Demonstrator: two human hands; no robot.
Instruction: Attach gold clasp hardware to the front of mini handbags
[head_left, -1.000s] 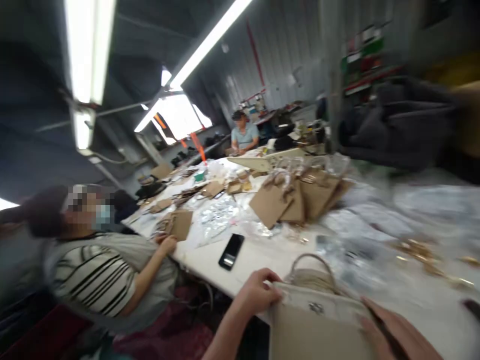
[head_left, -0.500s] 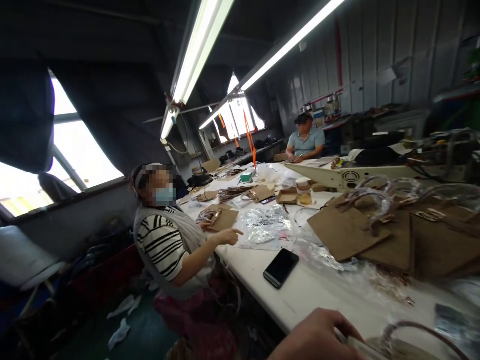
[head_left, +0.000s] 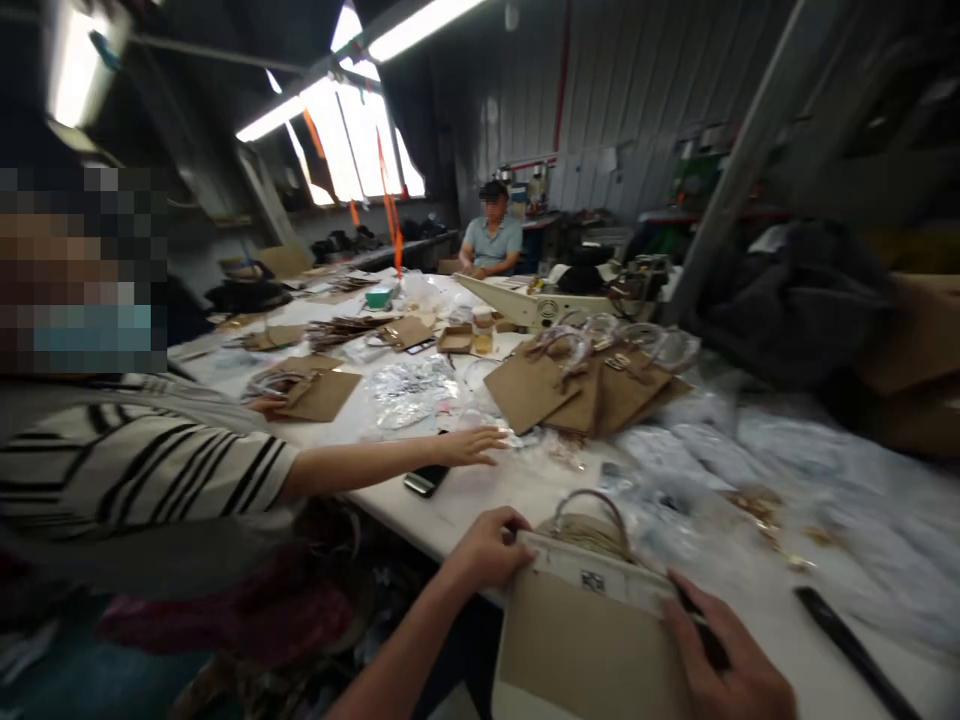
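Strip lamps [head_left: 427, 30] ran above a long white table [head_left: 817, 570], which bore brown pieces [head_left: 536, 390] and loose clear plastic [head_left: 667, 500]. We held a pale bag [head_left: 585, 650] at the table's near side, its broad face turned up toward us. Our left hand [head_left: 491, 548] pinched the upper left corner, thumb and fingers closed on the rim. Our right hand [head_left: 727, 650] gripped the right edge, fingers partly curled, with a dark item [head_left: 705, 632] (too unclear to identify) beside them. Behind the rim rose a handle [head_left: 616, 515]; we judged it already fitted and the bag's shape largely formed. We could not tell what work was left on it. At our left, a co-worker's hand [head_left: 476, 445] extended past a phone [head_left: 424, 481], apart from the bag.
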